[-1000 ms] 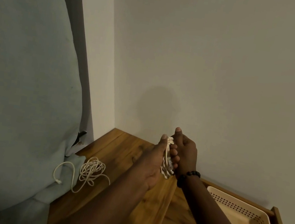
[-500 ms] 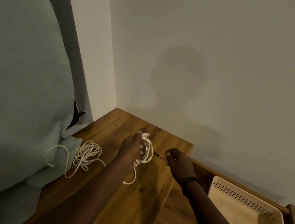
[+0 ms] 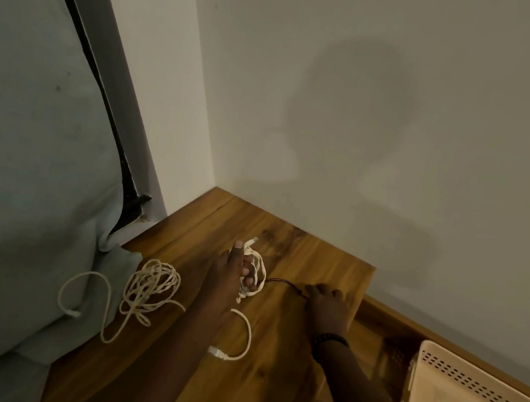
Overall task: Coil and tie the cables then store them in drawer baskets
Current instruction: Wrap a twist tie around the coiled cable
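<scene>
My left hand [image 3: 229, 277] grips a coiled white cable [image 3: 255, 271] just above the wooden top [image 3: 269, 354]. One free end of that cable loops down to a plug near my wrist. A thin dark tie [image 3: 282, 282] runs from the coil to my right hand [image 3: 324, 303], which pinches its end low over the wood. A second white cable [image 3: 149, 290] lies loosely coiled on the left, its tail trailing onto the pale fabric. A beige perforated basket [image 3: 470, 379] sits in the open drawer at the lower right.
A pale blue-grey cushion or bedding [image 3: 23, 167] fills the left side and touches the wooden top's left edge. Plain walls meet in a corner behind the top. The drawer's wooden frame [image 3: 409, 326] runs along the right wall.
Both hands dropped from chest height to the wooden top and drew apart. The right hand now pulls a thin dark tie out to the right of the coil.
</scene>
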